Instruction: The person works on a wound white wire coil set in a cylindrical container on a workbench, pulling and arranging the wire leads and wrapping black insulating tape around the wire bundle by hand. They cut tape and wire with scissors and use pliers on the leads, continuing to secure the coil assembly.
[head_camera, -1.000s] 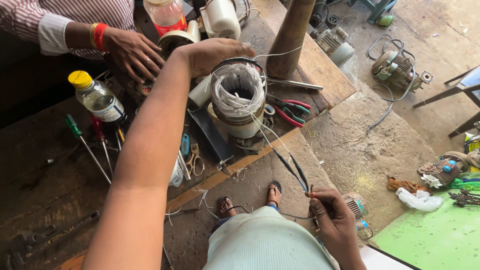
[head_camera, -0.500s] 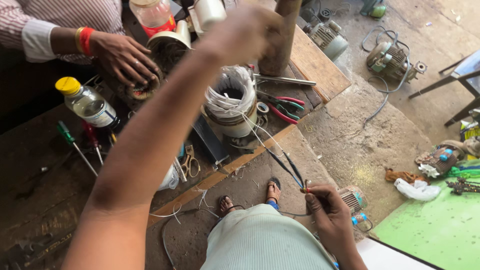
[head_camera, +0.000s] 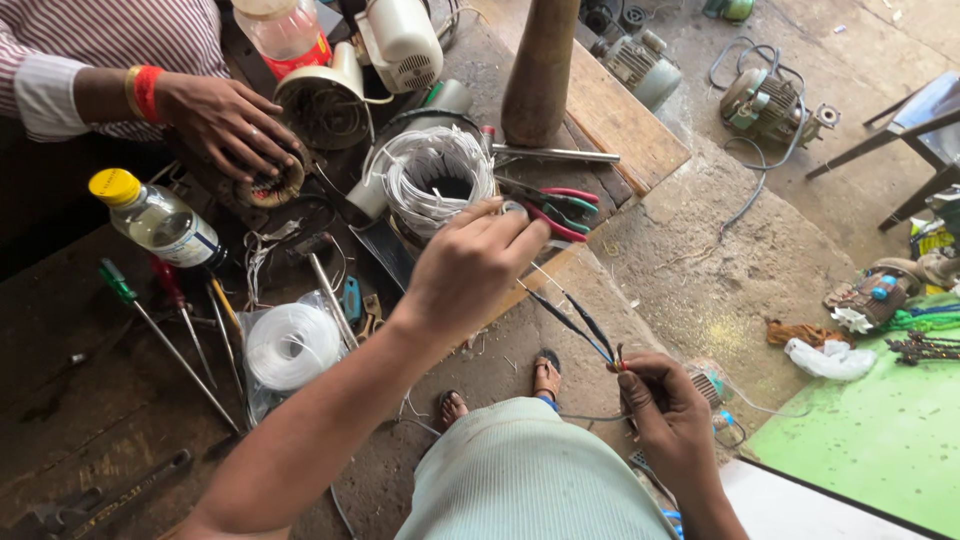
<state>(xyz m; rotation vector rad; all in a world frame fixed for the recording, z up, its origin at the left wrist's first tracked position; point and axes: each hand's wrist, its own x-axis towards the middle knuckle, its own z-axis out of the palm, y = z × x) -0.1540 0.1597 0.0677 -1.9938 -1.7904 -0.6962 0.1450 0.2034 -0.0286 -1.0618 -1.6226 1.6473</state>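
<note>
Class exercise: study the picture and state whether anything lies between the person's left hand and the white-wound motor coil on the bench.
Nothing visible does. The left hand is already at the rim of the motor coil, fingertips touching its white winding. The pliers lie just beside it, to the right, not between them.

My left hand (head_camera: 470, 265) has drawn back from beyond the wire-wound stator (head_camera: 437, 180) to its near rim, fingertips now pinched there. My right hand (head_camera: 665, 410) has shifted slightly, nearer the stator.
</note>
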